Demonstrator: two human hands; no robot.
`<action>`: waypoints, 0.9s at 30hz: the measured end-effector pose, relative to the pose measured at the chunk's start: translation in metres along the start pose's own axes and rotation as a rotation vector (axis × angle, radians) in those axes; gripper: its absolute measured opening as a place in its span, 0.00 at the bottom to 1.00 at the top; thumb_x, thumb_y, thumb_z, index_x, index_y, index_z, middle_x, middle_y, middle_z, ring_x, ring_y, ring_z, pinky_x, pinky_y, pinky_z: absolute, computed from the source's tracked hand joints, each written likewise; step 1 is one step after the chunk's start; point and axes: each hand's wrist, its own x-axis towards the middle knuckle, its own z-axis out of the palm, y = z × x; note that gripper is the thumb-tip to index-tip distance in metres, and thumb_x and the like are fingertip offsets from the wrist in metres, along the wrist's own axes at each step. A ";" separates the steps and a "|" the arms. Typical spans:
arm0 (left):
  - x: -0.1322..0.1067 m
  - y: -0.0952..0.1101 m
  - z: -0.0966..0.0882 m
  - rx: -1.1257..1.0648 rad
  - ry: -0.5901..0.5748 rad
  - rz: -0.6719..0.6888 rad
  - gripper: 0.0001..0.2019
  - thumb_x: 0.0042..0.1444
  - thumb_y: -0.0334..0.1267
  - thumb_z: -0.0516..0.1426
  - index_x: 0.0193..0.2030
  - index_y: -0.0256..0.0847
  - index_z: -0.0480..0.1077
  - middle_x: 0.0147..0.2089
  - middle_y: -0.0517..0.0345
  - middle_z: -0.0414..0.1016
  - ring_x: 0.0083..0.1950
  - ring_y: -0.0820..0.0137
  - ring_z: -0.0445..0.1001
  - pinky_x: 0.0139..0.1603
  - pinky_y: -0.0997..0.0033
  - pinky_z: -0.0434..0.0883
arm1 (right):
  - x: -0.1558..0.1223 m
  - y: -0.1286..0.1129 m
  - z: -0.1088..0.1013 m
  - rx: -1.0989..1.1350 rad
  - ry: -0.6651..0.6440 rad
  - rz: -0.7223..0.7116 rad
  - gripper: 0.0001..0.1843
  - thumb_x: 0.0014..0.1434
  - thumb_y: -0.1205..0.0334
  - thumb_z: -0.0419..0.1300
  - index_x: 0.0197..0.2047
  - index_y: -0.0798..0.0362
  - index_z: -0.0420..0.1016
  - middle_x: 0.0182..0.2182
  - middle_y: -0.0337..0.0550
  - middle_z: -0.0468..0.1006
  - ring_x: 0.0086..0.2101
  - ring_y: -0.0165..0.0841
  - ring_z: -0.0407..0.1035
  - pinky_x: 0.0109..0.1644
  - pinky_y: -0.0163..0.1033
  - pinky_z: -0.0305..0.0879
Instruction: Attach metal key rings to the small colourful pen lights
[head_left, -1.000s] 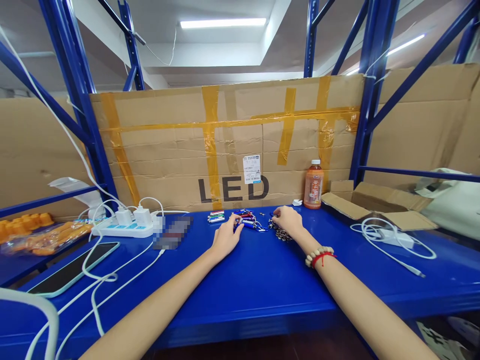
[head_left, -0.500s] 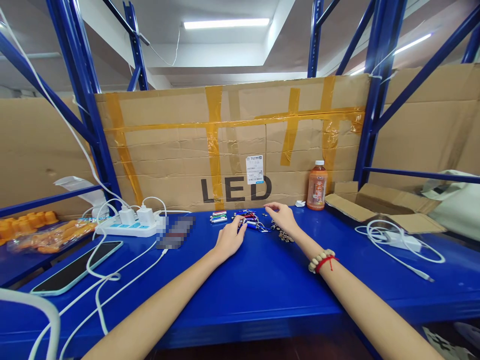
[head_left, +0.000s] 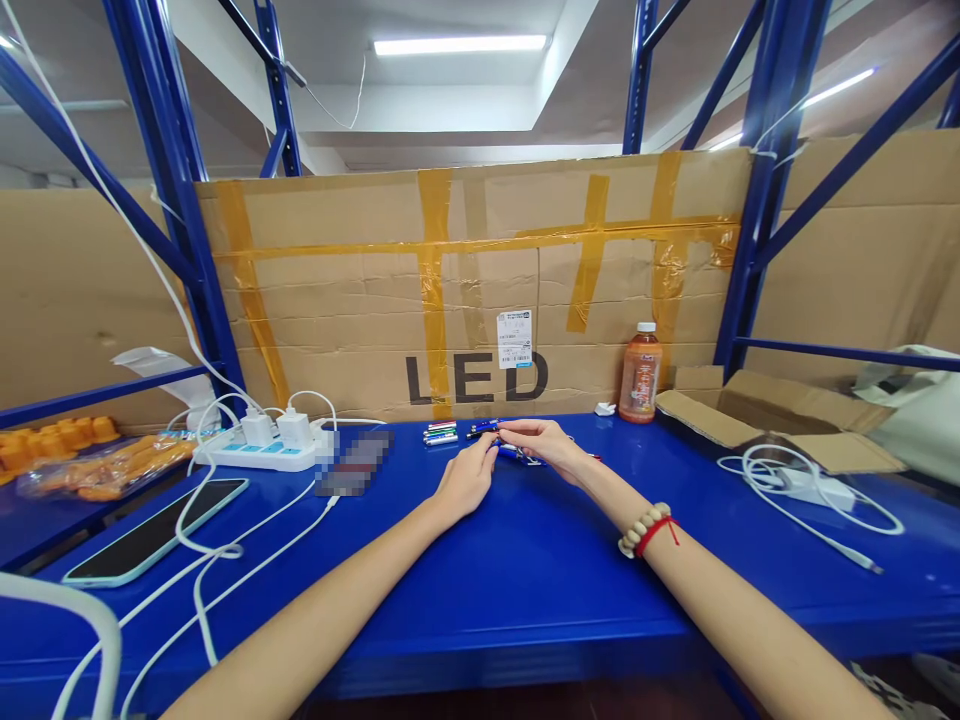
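A small pile of keychain lights [head_left: 486, 428] lies at the back of the blue shelf top [head_left: 525, 580], mostly hidden by my hands. My left hand [head_left: 466, 478] rests on the surface with its fingers curled round a small blue light [head_left: 512, 453]. My right hand [head_left: 546, 441] has reached across from the right and pinches one small piece at the top of the pile, fingertips almost touching my left hand. A bead bracelet with a red string [head_left: 646, 527] is on my right wrist. A short row of coloured lights [head_left: 440, 434] lies just left of the pile.
A white power strip [head_left: 255, 455] with chargers and trailing cables sits at the left, with a phone [head_left: 150, 535] in front of it. An orange drink bottle [head_left: 640, 373], an open cardboard box [head_left: 780, 420] and a coiled white charger [head_left: 802, 485] are at the right. A taped cardboard wall [head_left: 480, 280] closes the back.
My right hand moved left from the dark heap of key rings to the top of the pile, next to my left hand. The left hand has barely moved.
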 end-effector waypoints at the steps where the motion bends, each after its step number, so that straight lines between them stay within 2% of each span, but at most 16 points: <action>1: 0.000 0.000 0.000 0.004 0.002 -0.002 0.15 0.61 0.42 0.38 0.49 0.46 0.59 0.34 0.60 0.69 0.37 0.71 0.68 0.36 0.74 0.61 | 0.000 0.000 0.000 -0.008 -0.004 -0.007 0.25 0.37 0.55 0.66 0.39 0.57 0.76 0.37 0.46 0.75 0.32 0.27 0.66 0.33 0.32 0.61; 5: -0.001 0.002 -0.002 0.009 -0.009 0.006 0.16 0.61 0.41 0.38 0.50 0.44 0.59 0.41 0.57 0.69 0.43 0.69 0.68 0.42 0.72 0.62 | 0.001 0.001 0.002 -0.005 0.013 -0.046 0.23 0.31 0.55 0.68 0.33 0.58 0.77 0.33 0.45 0.75 0.34 0.29 0.67 0.40 0.34 0.62; 9: -0.001 0.003 -0.002 0.012 -0.016 0.025 0.16 0.61 0.40 0.38 0.51 0.44 0.59 0.46 0.55 0.68 0.47 0.68 0.67 0.46 0.70 0.62 | 0.002 0.002 0.000 -0.058 0.026 -0.092 0.20 0.33 0.53 0.67 0.28 0.59 0.76 0.30 0.44 0.75 0.34 0.30 0.67 0.40 0.35 0.61; 16: 0.001 -0.003 0.002 0.025 0.002 0.040 0.16 0.61 0.39 0.39 0.54 0.43 0.57 0.52 0.55 0.65 0.52 0.67 0.65 0.49 0.69 0.62 | 0.007 0.009 -0.009 -0.143 -0.085 -0.124 0.23 0.39 0.50 0.64 0.36 0.59 0.76 0.32 0.46 0.75 0.31 0.29 0.67 0.34 0.32 0.61; 20: 0.003 -0.009 0.005 -0.007 -0.021 0.085 0.17 0.61 0.39 0.39 0.52 0.41 0.59 0.50 0.52 0.66 0.49 0.67 0.66 0.47 0.68 0.64 | 0.007 0.011 -0.010 -0.145 -0.116 -0.121 0.22 0.39 0.53 0.65 0.36 0.58 0.76 0.34 0.45 0.75 0.33 0.29 0.68 0.37 0.33 0.62; 24: 0.002 -0.011 0.006 -0.008 -0.016 0.114 0.16 0.60 0.38 0.40 0.52 0.41 0.60 0.51 0.53 0.65 0.51 0.67 0.65 0.51 0.69 0.62 | 0.004 0.007 -0.007 -0.113 -0.109 -0.057 0.25 0.37 0.54 0.66 0.39 0.58 0.75 0.33 0.46 0.76 0.33 0.29 0.68 0.38 0.34 0.63; 27: 0.001 -0.009 0.004 0.005 -0.027 0.101 0.16 0.60 0.37 0.40 0.52 0.41 0.59 0.49 0.53 0.66 0.49 0.67 0.66 0.47 0.70 0.63 | 0.001 0.004 -0.004 -0.084 -0.103 -0.040 0.27 0.36 0.54 0.66 0.41 0.59 0.74 0.33 0.47 0.76 0.34 0.30 0.69 0.42 0.36 0.63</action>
